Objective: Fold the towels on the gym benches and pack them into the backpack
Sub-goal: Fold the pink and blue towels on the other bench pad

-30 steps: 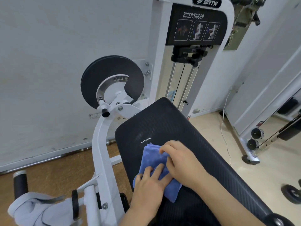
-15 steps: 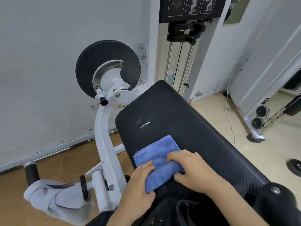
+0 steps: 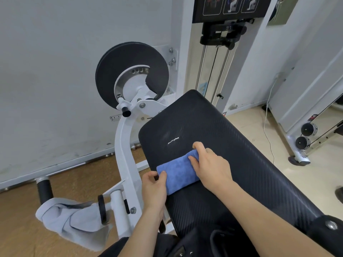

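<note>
A small blue towel (image 3: 177, 173), folded into a narrow rectangle, lies on the black padded bench (image 3: 232, 145). My left hand (image 3: 154, 188) pinches the towel's near left corner between thumb and fingers. My right hand (image 3: 209, 164) grips its far right end, fingers curled over the edge. A grey towel (image 3: 70, 219) hangs over the roller arm at the lower left. Part of a black backpack (image 3: 204, 245) shows at the bottom edge, below the bench.
The white machine frame (image 3: 124, 154) with its black disc (image 3: 130, 71) stands left of the bench. A weight stack tower (image 3: 215, 62) rises behind it. A white cable (image 3: 267, 130) trails on the floor at right, near another machine's base (image 3: 300, 156).
The towel has gone from a wider fold to a narrow one. My hands have shifted from pressing on top of it to holding its two ends. The camera view dropped slightly.
</note>
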Tool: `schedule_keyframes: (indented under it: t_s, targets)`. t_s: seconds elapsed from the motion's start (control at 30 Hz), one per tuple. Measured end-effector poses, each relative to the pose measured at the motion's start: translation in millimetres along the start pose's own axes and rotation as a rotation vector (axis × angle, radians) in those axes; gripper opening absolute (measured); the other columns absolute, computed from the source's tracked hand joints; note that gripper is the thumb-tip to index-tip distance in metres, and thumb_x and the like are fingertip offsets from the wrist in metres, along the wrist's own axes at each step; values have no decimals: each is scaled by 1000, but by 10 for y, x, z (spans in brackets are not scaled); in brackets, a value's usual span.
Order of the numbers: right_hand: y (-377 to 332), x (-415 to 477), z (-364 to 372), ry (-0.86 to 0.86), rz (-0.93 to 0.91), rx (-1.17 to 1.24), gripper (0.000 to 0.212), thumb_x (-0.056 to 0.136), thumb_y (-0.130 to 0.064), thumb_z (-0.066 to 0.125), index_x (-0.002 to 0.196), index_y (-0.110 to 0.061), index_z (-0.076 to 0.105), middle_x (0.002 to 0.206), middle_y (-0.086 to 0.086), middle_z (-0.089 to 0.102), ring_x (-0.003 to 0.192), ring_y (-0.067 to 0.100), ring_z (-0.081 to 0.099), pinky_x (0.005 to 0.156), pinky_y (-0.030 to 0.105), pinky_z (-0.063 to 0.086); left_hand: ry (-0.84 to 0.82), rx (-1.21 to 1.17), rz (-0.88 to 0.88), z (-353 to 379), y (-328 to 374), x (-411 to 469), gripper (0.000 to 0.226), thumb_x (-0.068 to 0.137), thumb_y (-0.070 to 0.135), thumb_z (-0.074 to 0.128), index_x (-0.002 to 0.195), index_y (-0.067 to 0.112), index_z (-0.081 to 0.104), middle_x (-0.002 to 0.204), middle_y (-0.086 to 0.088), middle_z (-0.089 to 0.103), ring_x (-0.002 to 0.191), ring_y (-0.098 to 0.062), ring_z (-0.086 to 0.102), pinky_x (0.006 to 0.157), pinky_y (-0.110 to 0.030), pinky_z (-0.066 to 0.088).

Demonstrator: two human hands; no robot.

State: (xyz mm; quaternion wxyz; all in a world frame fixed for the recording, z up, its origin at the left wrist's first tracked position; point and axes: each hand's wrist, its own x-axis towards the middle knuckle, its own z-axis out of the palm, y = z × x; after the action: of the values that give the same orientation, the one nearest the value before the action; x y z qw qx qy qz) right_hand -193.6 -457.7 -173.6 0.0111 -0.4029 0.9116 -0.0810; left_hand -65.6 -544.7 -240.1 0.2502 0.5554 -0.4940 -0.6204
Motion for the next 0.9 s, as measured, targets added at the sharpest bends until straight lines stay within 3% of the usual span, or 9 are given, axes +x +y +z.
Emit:
schedule_keyframes:
  t_s: [0.1, 0.2, 0.3, 0.37, 0.43, 0.53, 0.63, 0.8, 0.9]
  targets:
    - [-26, 4, 45, 78, 16, 30, 24, 101, -40, 39, 123, -32, 37, 104, -1, 40, 60, 22, 57, 52, 33, 50, 98, 231, 274, 29, 7, -27, 34, 87, 23, 65, 116, 24, 47, 90, -2, 61, 78, -13, 58, 62, -20, 42]
    - [22, 29, 142, 227, -121, 24, 21, 86, -20, 66, 103, -25, 53, 108, 3, 44, 67, 24, 55, 48, 29, 41, 171, 683, 809, -5, -6, -9, 42, 79, 16, 68, 118, 26, 58, 116, -2, 55, 102, -17, 47, 79, -32, 49]
    - [111, 98, 200, 333, -370, -45, 30, 64, -6, 79, 87, -18, 63, 114, 7, 54, 99, 26, 51, 67, 33, 39, -163, 827, 1101, -89, -45, -4, 45, 82, 24, 59, 126, 23, 61, 139, -1, 52, 125, -17, 46, 100, -42, 47]
    - [140, 121, 184, 306, -530, -61, 19, 71, -8, 73, 83, -20, 64, 109, 0, 58, 105, 19, 53, 76, 31, 34, -348, 887, 976, -161, -148, -40, 67, 84, 33, 50, 149, 25, 35, 158, 8, 24, 142, -5, 22, 114, -31, 30]
    - [218, 135, 148, 201, -585, -6, 9, 86, -21, 57, 92, -24, 64, 110, -7, 58, 108, 14, 57, 80, 30, 35, -318, 935, 972, -168, -293, -15, 76, 85, 32, 52, 154, 26, 20, 162, 7, 12, 146, -8, 17, 112, -26, 26]
    - [366, 112, 54, -53, -585, -20, 44, 85, -58, 50, 121, -31, 54, 132, -9, 46, 124, 10, 44, 94, 32, 36, -285, 817, 872, -92, -268, 74, 68, 87, 23, 57, 149, 28, 31, 158, 7, 27, 142, -12, 32, 112, -28, 32]
    - [372, 177, 3, -159, -566, -79, 61, 75, -52, 65, 131, -35, 46, 138, -10, 42, 125, 11, 40, 93, 33, 36, -290, 694, 733, -47, -145, 153, 60, 83, 24, 61, 139, 33, 43, 142, 12, 48, 125, -10, 48, 101, -25, 39]
    - [6, 289, -212, -259, 58, 786, 34, 69, -18, 77, 100, -25, 64, 94, -5, 71, 89, 16, 66, 75, 30, 53, -262, 355, 243, -73, 318, 283, 9, 74, 26, 60, 81, 22, 57, 73, 9, 60, 73, -16, 57, 65, -32, 47]
    - [-156, 196, -422, -276, 370, 1124, 25, 77, -23, 75, 96, -8, 68, 79, 1, 68, 71, 15, 61, 60, 23, 46, -390, 19, -29, -203, 552, 51, 16, 61, 24, 57, 71, 15, 50, 67, -4, 48, 66, -19, 46, 56, -30, 35]
